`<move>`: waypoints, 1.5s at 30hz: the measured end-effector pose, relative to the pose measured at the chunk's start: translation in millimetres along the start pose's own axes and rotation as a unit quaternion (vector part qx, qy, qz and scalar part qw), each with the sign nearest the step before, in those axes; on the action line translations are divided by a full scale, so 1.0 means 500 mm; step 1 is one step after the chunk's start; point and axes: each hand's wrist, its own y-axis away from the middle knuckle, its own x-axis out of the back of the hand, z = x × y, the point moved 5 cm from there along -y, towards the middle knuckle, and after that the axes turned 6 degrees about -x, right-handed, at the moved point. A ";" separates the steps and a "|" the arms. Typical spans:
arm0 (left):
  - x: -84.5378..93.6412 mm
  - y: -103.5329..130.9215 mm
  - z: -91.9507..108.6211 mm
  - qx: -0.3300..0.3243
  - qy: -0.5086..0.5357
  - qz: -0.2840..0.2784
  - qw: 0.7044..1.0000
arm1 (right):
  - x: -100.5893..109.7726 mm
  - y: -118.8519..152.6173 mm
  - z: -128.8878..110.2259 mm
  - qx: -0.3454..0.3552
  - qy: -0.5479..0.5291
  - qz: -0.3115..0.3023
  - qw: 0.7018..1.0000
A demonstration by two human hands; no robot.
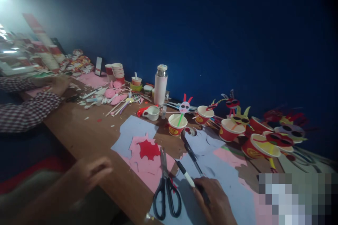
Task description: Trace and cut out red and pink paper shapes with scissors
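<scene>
Black and white, the thin, light, stiff marker point(185, 173) lay on blue paper point(227, 182), its back end pinched in the closed right hand point(213, 200), scissors point(166, 186) just beside it, best held mid-barrel.

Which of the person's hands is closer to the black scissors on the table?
The right hand, holding a marker just right of the black scissors. The left hand hangs blurred off the table's near edge, farther left.
</scene>
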 end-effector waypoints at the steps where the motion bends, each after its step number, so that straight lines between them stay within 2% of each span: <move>1: -0.028 -0.034 0.024 -0.031 -0.016 -0.048 0.998 | 0.000 0.001 0.002 -0.001 0.001 -0.001 1.000; 2: -0.059 -0.064 0.052 -0.087 -0.072 -0.095 0.989 | -0.001 0.002 0.003 -0.002 0.002 -0.005 1.000; 4: -0.108 -0.111 0.097 -0.165 -0.163 -0.133 0.964 | -0.003 0.003 0.003 -0.005 0.003 -0.015 1.000; 6: -0.150 -0.143 0.121 -0.195 -0.225 -0.172 0.939 | -0.003 0.002 0.001 -0.002 0.004 -0.021 1.000; 8: -0.176 -0.163 0.123 -0.198 -0.268 -0.201 0.921 | -0.001 -0.001 -0.003 0.004 0.008 -0.019 1.000; 11: -0.191 -0.179 0.105 -0.197 -0.293 -0.222 0.909 | 0.001 -0.007 -0.004 0.009 0.012 -0.016 1.000; 16: -0.191 -0.188 0.076 -0.191 -0.275 -0.232 0.913 | -0.006 -0.009 0.005 0.003 0.009 -0.029 1.000; 27: -0.181 -0.200 0.070 -0.164 -0.228 -0.239 0.929 | -0.012 -0.009 0.002 0.009 0.004 -0.037 0.999; 30: -0.183 -0.203 0.065 -0.148 -0.230 -0.223 0.936 | -0.015 -0.009 0.002 0.009 -0.005 -0.031 0.999; 35: -0.178 -0.210 0.055 -0.113 -0.233 -0.202 0.944 | 0.001 -0.017 -0.004 0.029 -0.019 0.012 0.999; 40: -0.143 -0.212 0.042 -0.067 -0.226 -0.130 0.963 | 0.015 -0.026 -0.016 0.087 0.030 0.025 0.995; 43: -0.129 -0.204 0.063 -0.069 -0.184 -0.091 0.976 | 0.005 -0.024 -0.011 0.100 0.067 0.032 0.992; 45: -0.135 -0.197 0.095 -0.082 -0.138 -0.094 0.983 | -0.005 -0.021 -0.006 0.098 0.077 0.037 0.991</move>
